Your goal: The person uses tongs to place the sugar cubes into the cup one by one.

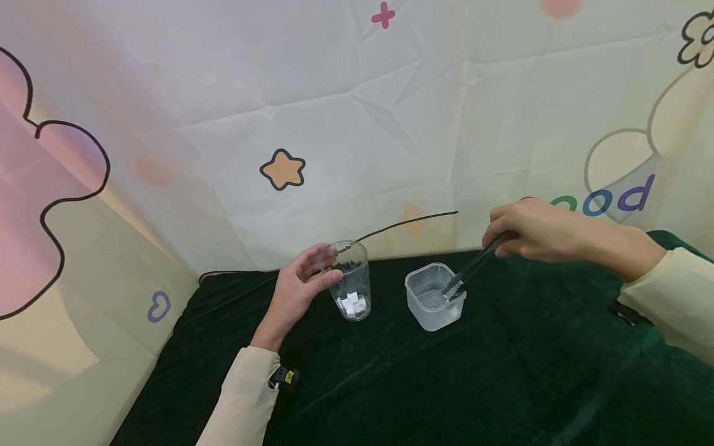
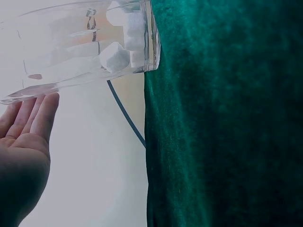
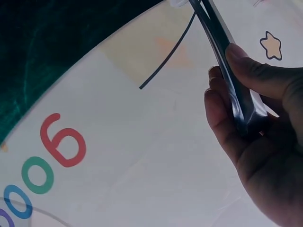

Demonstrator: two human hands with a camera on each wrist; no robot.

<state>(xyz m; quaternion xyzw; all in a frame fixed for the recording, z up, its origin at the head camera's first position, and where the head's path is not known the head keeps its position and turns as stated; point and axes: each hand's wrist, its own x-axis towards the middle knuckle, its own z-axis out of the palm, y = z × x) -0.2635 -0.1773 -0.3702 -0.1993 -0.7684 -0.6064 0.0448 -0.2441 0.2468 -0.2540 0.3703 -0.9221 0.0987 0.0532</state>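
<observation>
A clear drinking glass (image 1: 362,275) stands upright on the dark green cloth, with several small white cubes (image 1: 352,305) at its bottom. My left hand (image 1: 301,275) holds the glass near the rim, thumb in front and fingers around the far side. In the left wrist view the fingertips (image 2: 47,106) touch the glass wall. My right hand (image 1: 527,229) grips dark tongs (image 1: 482,257) between thumb and fingers. The tongs' toothed tips reach down into a translucent square plastic tub (image 1: 435,321), to the right of the glass. In the right wrist view the tongs (image 3: 227,71) slant upward.
Dark green velvet cloth (image 1: 390,390) covers the table. Behind it hangs a pale printed backdrop (image 1: 334,124) with a star, flowers and coloured letters. Dark bands are worn at both wrists, beside the pale sleeves (image 1: 242,390).
</observation>
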